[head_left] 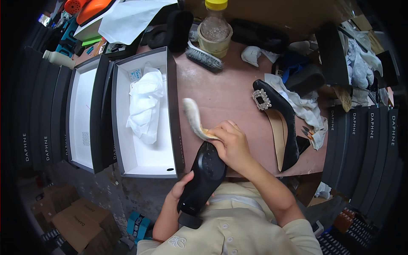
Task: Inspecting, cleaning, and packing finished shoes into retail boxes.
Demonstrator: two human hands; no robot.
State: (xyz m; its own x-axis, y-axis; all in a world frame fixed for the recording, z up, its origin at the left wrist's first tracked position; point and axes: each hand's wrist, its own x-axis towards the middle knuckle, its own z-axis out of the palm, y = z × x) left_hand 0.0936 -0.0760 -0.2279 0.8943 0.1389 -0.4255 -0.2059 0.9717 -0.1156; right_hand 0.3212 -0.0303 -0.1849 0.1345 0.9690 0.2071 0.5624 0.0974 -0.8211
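You are wiping the black shoe (204, 178): left hand (180, 189) cups it, right hand (231, 146) pinches the cloth (194, 119). Next, work toward the heel.

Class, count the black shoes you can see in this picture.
2: one shoe sole-up in the left hand, one buckled shoe lying on the table. The clutter may hide others.

On my feed, an open shoe box (144, 163) with crumpled white tissue paper (145, 104) sits on the left of the tabletop (225, 95), a second open box (83, 114) beside it. A black heeled shoe with a jewelled buckle (278, 123) lies to the right on white wrapping. Farther back I see a scrub brush (204, 58) and a yellow-capped bottle (215, 23) standing in a cup.
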